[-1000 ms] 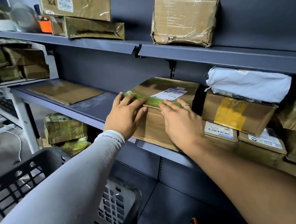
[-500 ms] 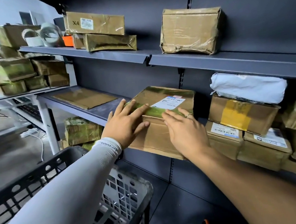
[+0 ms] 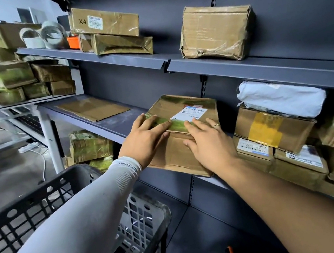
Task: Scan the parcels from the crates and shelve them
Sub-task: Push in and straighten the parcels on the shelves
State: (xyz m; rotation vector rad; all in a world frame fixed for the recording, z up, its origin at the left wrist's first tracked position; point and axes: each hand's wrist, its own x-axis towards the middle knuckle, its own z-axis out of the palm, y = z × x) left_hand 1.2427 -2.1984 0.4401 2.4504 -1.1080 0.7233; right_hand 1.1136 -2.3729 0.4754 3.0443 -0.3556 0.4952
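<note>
Pushing the taped cardboard parcel [image 3: 181, 133] further onto the middle shelf [image 3: 116, 125] looks to be the step in hand. Sits at the shelf's front edge, the near lower part hanging over the lip, so not yet fully seated. Best done with even pressure from both sides, keeping the box square to the back wall and sliding it, not tipping it. Better also to stop short of the stacked parcels [image 3: 270, 130] just beside on the right, so nothing there gets knocked.

Lies flat, white shipping label [image 3: 190, 113] facing up, toward the far right corner of the top face. Long axis seems to run from the shelf edge inward, slightly angled to the right; hard to say surely with this wide lens.

Left hand [image 3: 145, 140] and right hand [image 3: 208, 141] both rest on the near top edge, fingers straight and flat, pressing, not curled around anything. Black plastic crate [image 3: 32, 202] stands below, near the person.
</note>
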